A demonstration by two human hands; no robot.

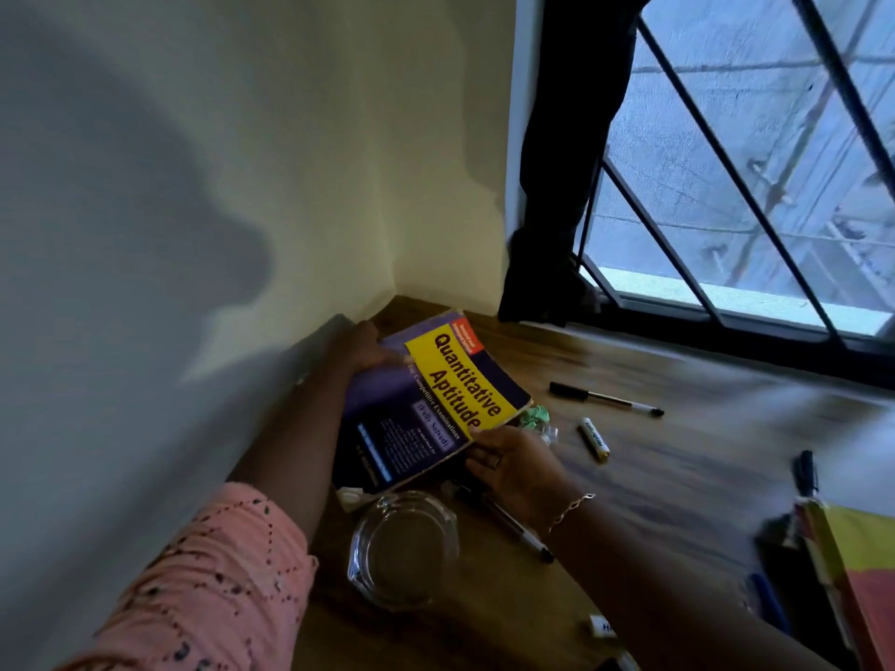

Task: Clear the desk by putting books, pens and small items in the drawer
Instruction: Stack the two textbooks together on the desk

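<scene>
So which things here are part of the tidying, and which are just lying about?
Part of the job: Quantitative Aptitude book, held by left hand and right hand; black pen; yellow marker; eraser.
Just there: glass dish, perhaps; dark curtain; window.

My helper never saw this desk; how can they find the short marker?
From the window, look down to the wooden desk. Right of the purple book lies a long black pen, with the marker just nearer. Only the marker is short, thick, white and yellow.
</scene>
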